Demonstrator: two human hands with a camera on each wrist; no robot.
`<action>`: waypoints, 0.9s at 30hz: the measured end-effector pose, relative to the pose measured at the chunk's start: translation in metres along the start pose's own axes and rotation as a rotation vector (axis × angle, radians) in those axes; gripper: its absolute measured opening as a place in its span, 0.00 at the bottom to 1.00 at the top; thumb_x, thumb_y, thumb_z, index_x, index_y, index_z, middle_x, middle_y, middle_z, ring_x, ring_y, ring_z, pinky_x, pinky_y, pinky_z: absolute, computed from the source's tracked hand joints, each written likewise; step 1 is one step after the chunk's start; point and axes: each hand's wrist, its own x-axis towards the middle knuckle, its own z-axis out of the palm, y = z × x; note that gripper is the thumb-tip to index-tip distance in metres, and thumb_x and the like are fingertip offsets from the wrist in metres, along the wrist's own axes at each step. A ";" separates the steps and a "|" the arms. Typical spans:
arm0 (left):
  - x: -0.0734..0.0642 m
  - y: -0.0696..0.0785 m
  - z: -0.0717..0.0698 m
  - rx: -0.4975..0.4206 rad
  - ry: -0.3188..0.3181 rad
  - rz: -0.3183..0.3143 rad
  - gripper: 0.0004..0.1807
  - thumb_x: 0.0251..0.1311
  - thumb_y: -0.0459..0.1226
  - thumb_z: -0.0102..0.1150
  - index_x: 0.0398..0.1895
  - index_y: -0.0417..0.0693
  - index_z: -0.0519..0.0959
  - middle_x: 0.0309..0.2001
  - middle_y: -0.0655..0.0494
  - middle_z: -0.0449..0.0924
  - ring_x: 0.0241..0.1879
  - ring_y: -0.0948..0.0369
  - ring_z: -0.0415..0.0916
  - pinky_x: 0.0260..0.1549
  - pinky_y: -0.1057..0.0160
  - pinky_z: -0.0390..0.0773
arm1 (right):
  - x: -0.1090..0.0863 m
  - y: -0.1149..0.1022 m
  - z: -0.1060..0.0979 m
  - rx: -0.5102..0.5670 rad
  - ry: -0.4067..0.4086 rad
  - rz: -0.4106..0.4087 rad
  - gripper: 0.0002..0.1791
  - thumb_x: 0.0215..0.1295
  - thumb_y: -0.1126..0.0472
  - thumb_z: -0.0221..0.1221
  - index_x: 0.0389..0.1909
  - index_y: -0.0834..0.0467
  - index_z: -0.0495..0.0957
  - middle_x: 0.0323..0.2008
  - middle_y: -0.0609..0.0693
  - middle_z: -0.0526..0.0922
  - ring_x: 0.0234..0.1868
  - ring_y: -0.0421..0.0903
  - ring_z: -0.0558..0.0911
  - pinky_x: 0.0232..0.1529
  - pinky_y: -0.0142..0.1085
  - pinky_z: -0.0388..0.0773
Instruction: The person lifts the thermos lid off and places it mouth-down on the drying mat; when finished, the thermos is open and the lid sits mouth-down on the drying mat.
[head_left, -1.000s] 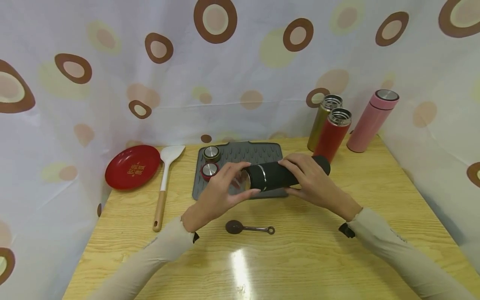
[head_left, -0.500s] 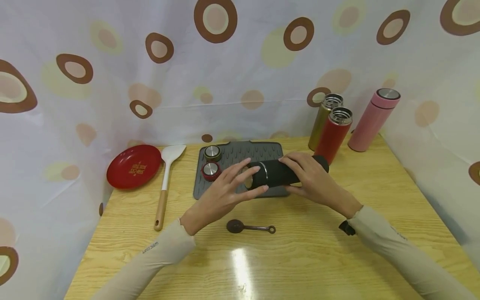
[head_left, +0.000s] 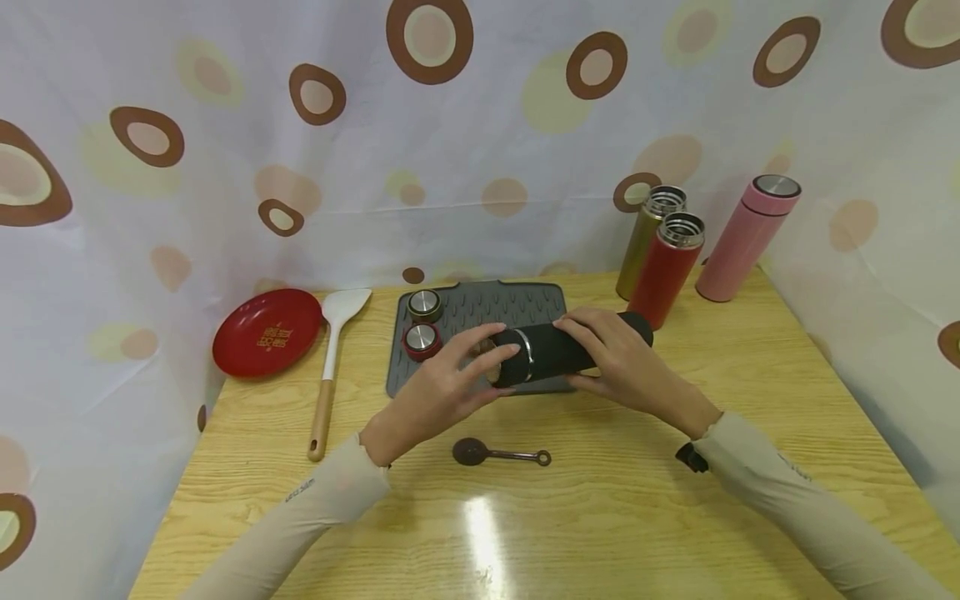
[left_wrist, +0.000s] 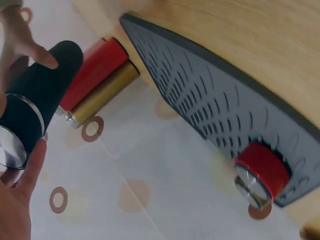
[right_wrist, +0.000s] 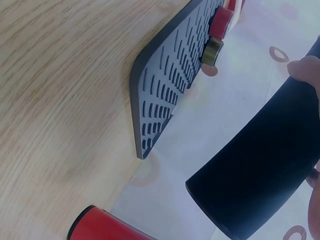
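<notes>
A black thermos (head_left: 551,350) is held tilted on its side above the grey mat (head_left: 498,304). My right hand (head_left: 622,358) grips its body near the middle, thumb below and fingers over the top. At the other end, my left hand (head_left: 438,385) has its fingers and thumb around the lid (left_wrist: 11,147), which shows a silver top in the left wrist view. A silver band circles the thermos just below that lid. In the right wrist view the dark base of the thermos (right_wrist: 260,165) points away from the hand.
Two lids, one red-sided (head_left: 422,340) and one dark gold (head_left: 424,305), sit on the mat's left side. Red (head_left: 666,271) and gold (head_left: 637,250) lidless thermoses and a pink thermos (head_left: 746,242) stand back right. A red plate (head_left: 266,333), white spatula (head_left: 330,358) and brown spoon (head_left: 472,452) lie around.
My left hand's fingers loosened and spread at the lid end half a second ago, and now close around it again. The right hand keeps its hold on the thermos.
</notes>
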 end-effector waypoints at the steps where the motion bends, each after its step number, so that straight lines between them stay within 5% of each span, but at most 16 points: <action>1: 0.001 0.001 0.001 -0.032 0.017 -0.037 0.41 0.56 0.38 0.81 0.72 0.47 0.70 0.68 0.38 0.71 0.57 0.49 0.81 0.49 0.60 0.86 | 0.000 0.000 0.000 -0.001 0.000 0.000 0.54 0.36 0.60 0.88 0.68 0.66 0.72 0.60 0.66 0.77 0.60 0.62 0.78 0.62 0.59 0.78; 6: 0.002 0.004 0.003 -0.127 0.078 -0.155 0.41 0.56 0.40 0.81 0.71 0.44 0.71 0.64 0.40 0.74 0.49 0.53 0.83 0.46 0.58 0.86 | -0.001 0.002 0.001 -0.010 0.002 0.011 0.55 0.36 0.59 0.88 0.68 0.67 0.71 0.59 0.66 0.77 0.60 0.63 0.78 0.61 0.59 0.79; 14: 0.004 0.003 0.001 -0.131 0.123 -0.173 0.40 0.53 0.38 0.82 0.70 0.45 0.73 0.63 0.39 0.75 0.49 0.51 0.83 0.44 0.55 0.86 | -0.003 0.005 0.001 -0.004 0.006 0.031 0.54 0.38 0.60 0.87 0.68 0.68 0.71 0.59 0.67 0.76 0.58 0.63 0.79 0.59 0.60 0.80; 21: -0.008 -0.020 0.004 -0.140 0.146 -0.286 0.37 0.57 0.36 0.79 0.70 0.45 0.74 0.64 0.38 0.73 0.43 0.53 0.80 0.40 0.55 0.83 | -0.010 0.016 -0.001 0.030 0.041 0.122 0.52 0.37 0.63 0.87 0.65 0.70 0.71 0.57 0.67 0.77 0.56 0.63 0.79 0.56 0.60 0.81; 27: -0.017 -0.045 0.010 -0.078 0.069 -0.399 0.35 0.62 0.38 0.76 0.72 0.48 0.75 0.64 0.40 0.74 0.45 0.51 0.76 0.38 0.54 0.78 | -0.019 0.027 -0.001 0.053 0.081 0.255 0.49 0.40 0.63 0.84 0.64 0.71 0.70 0.55 0.68 0.76 0.52 0.63 0.80 0.53 0.61 0.82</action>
